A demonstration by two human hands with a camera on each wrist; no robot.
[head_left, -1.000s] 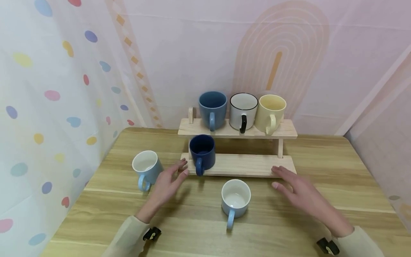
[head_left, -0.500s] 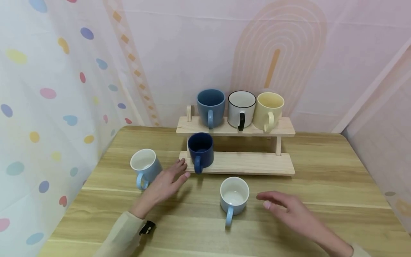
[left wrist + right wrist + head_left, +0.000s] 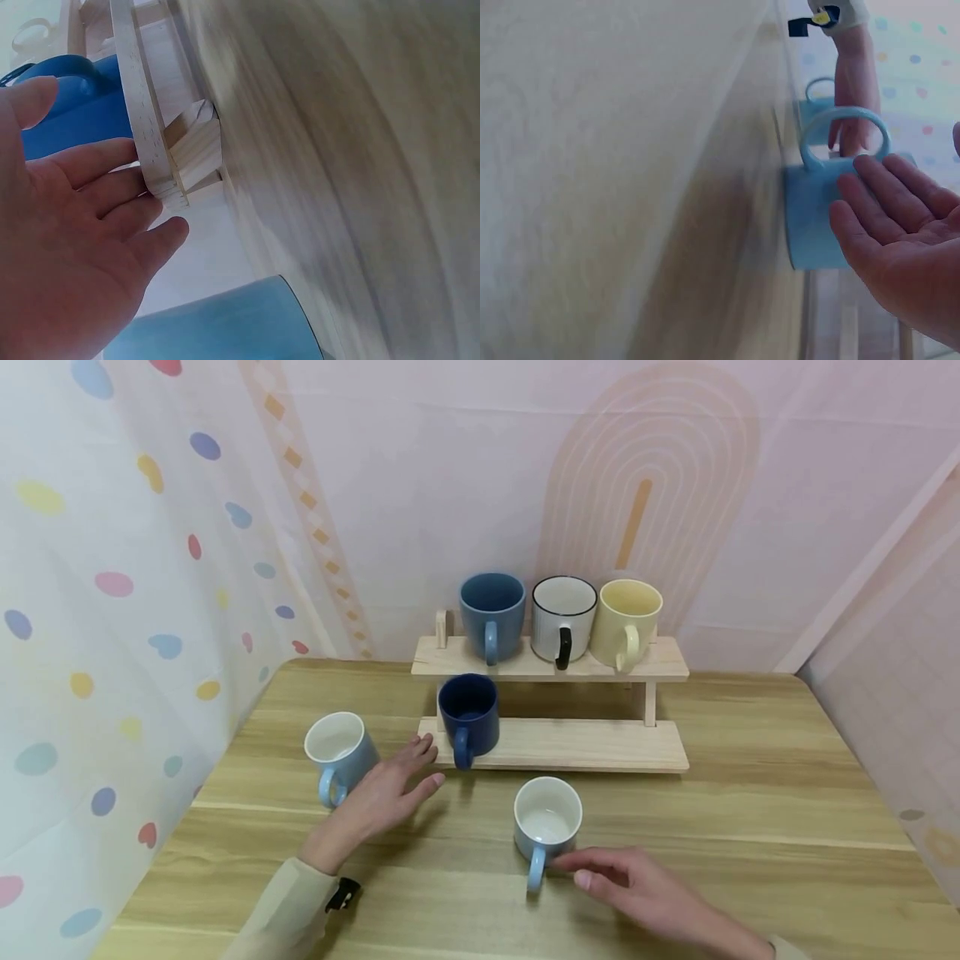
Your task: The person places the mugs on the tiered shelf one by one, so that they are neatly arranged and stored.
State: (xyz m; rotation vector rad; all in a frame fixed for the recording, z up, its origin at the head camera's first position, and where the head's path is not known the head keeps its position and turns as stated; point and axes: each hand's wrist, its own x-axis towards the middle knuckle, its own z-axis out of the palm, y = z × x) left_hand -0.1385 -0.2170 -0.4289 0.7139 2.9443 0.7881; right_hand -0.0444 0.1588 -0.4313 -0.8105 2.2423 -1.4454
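A light blue mug with a white inside stands on the table in front of the rack, its handle toward me. My right hand is at its right side, fingers extended and fingertips close by the handle; the right wrist view shows them overlapping the mug's wall. My left hand has its fingers spread at the lower shelf's left end, near a dark blue mug that stands on that shelf. Beside the left hand, further left, stands another light blue mug on the table.
The two-tier wooden rack stands at the back of the wooden table. Its upper shelf bears a blue mug, a white mug with a black rim and handle, and a yellow mug. Patterned cloth hangs behind.
My right hand has come from the lower shelf's right end toward me and left, to the middle light blue mug's handle side. The left hand has barely shifted; the mugs stay in place.
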